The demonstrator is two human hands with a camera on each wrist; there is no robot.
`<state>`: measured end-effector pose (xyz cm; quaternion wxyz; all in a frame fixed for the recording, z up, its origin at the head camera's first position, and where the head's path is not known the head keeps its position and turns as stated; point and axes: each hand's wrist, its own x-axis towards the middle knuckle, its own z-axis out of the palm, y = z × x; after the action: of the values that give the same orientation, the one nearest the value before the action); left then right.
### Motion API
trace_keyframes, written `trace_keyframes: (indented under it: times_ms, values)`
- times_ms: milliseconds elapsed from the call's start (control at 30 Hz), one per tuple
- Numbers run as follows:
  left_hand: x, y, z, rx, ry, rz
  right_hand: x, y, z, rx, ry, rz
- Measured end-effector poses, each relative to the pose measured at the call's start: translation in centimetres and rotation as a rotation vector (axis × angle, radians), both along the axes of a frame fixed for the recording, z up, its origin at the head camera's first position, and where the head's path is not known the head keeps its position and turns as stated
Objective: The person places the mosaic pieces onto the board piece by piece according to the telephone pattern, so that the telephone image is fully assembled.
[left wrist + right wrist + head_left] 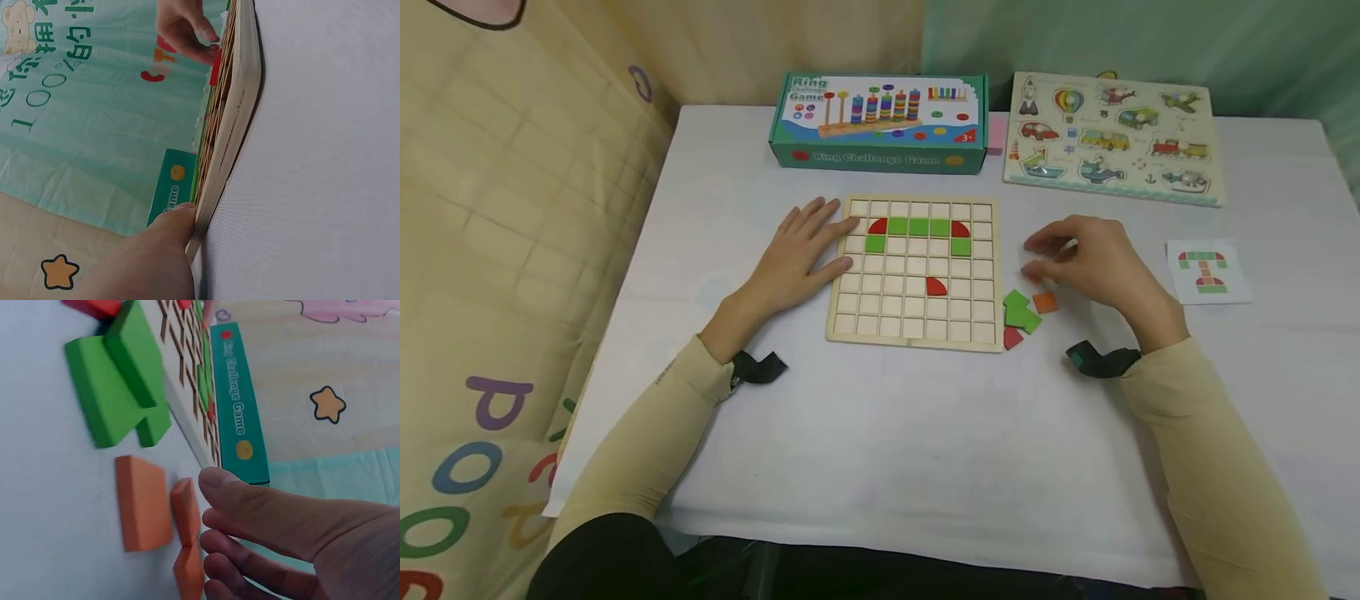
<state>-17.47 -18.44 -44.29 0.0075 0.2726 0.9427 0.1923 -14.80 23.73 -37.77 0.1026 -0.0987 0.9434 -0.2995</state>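
My left hand (796,254) lies spread at the left edge of a wooden grid board (868,342), its fingers and thumb touching the frame. On the board sit red quarter-circles (936,287) and several green squares (918,226). My right hand (1090,258) hovers to the right of the board, thumb and fingers bent and apart, with no piece seen between them. Close to its fingertips in the right wrist view are orange square pieces (147,503). Loose green pieces (1018,312) and a red piece (1012,337) lie beside the board's lower right corner.
A pattern card (1210,272) lies right of my right hand. Behind the board stand a green Ring Challenge Game box (880,158) and a vehicle picture puzzle (1116,137). A white cloth covers the table (910,450); curtains (1150,42) hang behind it.
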Motion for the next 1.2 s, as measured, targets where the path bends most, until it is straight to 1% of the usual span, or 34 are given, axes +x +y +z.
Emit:
trace_keyframes:
  times_ms: [100,200,433,567,667,800,900,967,1033,1100,1200]
  values:
    - [0.0,-0.1,-0.1,0.000,0.002,-0.003,0.7,0.7,-0.7,0.011,0.049,-0.002]
    - [0.1,-0.1,-0.2,0.000,0.001,-0.003,1.0,0.8,-1.3,-0.008,0.092,-0.002]
    - [0.2,0.0,-0.3,-0.009,-0.003,-0.008,1.3,0.3,-1.9,-0.064,0.043,0.006]
    - [0.2,0.1,-0.2,-0.017,-0.003,-0.005,1.4,0.1,-2.1,-0.107,0.074,0.021]
    - [0.2,0.1,-0.2,-0.017,-0.001,-0.007,1.3,-0.5,-2.0,-0.135,0.102,0.023]
    - [0.2,-0.1,-0.1,-0.012,0.003,-0.008,1.0,-3.0,-1.3,-0.168,0.069,0.028]
    - [0.2,-0.4,-0.1,-0.011,0.002,-0.004,0.7,-6.0,-0.9,-0.197,0.041,0.068]
    - [0.3,-0.5,-0.2,-0.008,0.001,0.001,0.6,-8.1,-0.9,-0.227,0.053,0.109]
    - [0.3,-0.6,-0.2,-0.003,-0.003,0.002,0.6,-9.9,-1.2,-0.258,0.076,0.132]
    - [0.3,-0.5,-0.2,0.003,-0.002,0.000,0.8,-11.1,-1.6,-0.273,0.107,0.133]
    - [0.3,-0.4,-0.2,0.004,0.000,-0.006,1.2,-12.1,-2.4,-0.282,0.147,0.109]
